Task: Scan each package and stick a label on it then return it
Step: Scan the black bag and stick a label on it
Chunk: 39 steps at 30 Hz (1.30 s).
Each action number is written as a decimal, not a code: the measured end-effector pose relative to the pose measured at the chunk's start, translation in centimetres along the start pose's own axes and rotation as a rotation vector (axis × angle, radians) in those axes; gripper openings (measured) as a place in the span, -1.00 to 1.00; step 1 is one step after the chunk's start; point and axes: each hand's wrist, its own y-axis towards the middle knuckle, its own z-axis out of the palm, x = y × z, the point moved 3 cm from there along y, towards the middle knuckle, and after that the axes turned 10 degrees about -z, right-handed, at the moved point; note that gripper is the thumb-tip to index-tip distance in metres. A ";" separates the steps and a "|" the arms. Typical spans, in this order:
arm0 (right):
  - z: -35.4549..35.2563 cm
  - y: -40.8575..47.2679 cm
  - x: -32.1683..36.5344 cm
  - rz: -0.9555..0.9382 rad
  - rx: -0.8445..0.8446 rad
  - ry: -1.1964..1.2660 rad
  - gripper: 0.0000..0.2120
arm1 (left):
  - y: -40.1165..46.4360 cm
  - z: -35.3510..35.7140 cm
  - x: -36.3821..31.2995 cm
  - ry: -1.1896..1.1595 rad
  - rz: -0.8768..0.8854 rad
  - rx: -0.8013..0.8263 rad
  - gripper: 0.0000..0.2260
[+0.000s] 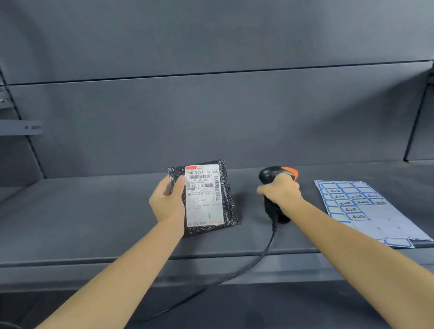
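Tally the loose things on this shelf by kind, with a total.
Package: 1, held by left hand
Scanner: 1, gripped by right hand
Label sheet: 1
Total: 3

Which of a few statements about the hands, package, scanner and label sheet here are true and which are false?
1. The left hand holds the black package upright on the shelf. True.
2. The right hand grips the label sheet. False: it grips the scanner; the sheet lies untouched.
3. The package's shipping label faces the camera. True.
4. The scanner is cordless. False: a black cable trails off the shelf.
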 end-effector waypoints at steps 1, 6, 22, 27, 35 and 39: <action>-0.1 -0.3 0.1 0.025 -0.019 0.195 -0.63 | 0.0 0.1 0.1 -0.012 -0.006 0.001 -0.91; 0.2 -5.5 1.4 -0.016 -0.028 0.856 -0.89 | 0.2 0.4 0.3 -0.049 -0.039 0.004 -0.90; 3.8 -10.7 4.3 -0.196 0.222 0.869 -0.88 | -0.3 1.1 0.0 -0.057 -0.049 0.086 -0.79; 3.7 -10.7 4.2 -0.197 0.188 0.865 -0.90 | -0.5 1.0 -0.1 -0.040 -0.059 0.084 -0.78; 3.4 -10.7 4.2 -0.170 0.203 0.870 -0.86 | -0.6 1.0 -0.2 -0.025 -0.066 0.086 -0.79; 3.0 -10.5 4.4 -0.165 0.221 0.889 -0.84 | -0.6 1.0 -0.2 -0.028 -0.062 0.095 -0.76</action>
